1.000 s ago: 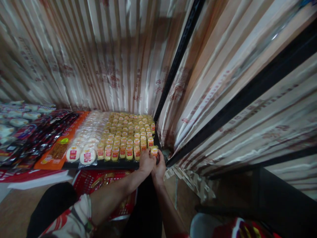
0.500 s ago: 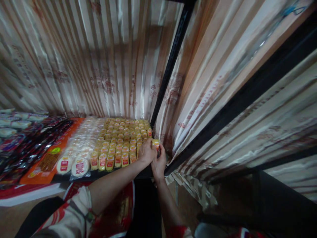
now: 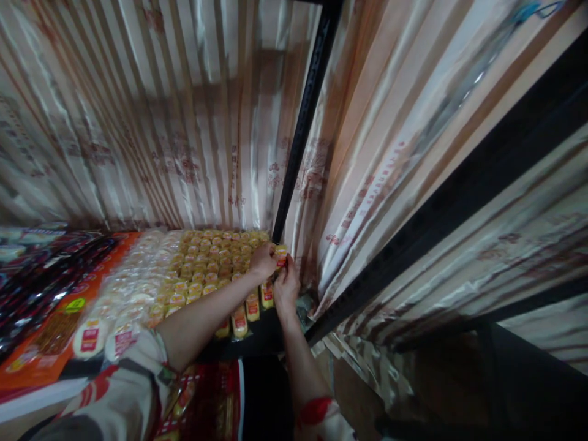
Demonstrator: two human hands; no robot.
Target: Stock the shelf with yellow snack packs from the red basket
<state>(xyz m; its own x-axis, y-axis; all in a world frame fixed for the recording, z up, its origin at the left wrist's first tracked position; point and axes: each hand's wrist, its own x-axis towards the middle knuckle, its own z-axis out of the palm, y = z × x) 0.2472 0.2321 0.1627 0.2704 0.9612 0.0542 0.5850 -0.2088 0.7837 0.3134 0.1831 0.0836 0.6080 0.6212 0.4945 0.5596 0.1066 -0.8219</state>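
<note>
- Left hand (image 3: 263, 261) is pinching one wrapped cake (image 3: 281, 256) by its left side, the fingers bunching at the tips.
- Right hand (image 3: 286, 288) is pinching the same cake from the right and below, thumb and finger closing on it.
- Far left, dark packs (image 3: 46, 275) are lying beside an orange pack (image 3: 59, 343).
- Next, white cakes (image 3: 128, 288) in clear wraps are filling a strip of the shelf (image 3: 264, 337).
- To their right, yellow cakes (image 3: 206, 266) are standing in close rows; the left forearm (image 3: 206, 312) is crossing over the front ones, so keeping it high would seem wise.
- At the right end of these rows, near the black post (image 3: 301, 135), the held cake is sitting between both hands; blur is hiding whether it is touching a neighbour.
- For a good hold, fingertips should probably be pressing lightly, as the cake is looking soft, and leaving the label uncovered.
- Its label is facing the wearer; its long axis seems to be running roughly upright, yellow end up, though fingers are hiding the lower end.
- Right of the post, pale curtain (image 3: 367, 153) is hanging in folds.
</note>
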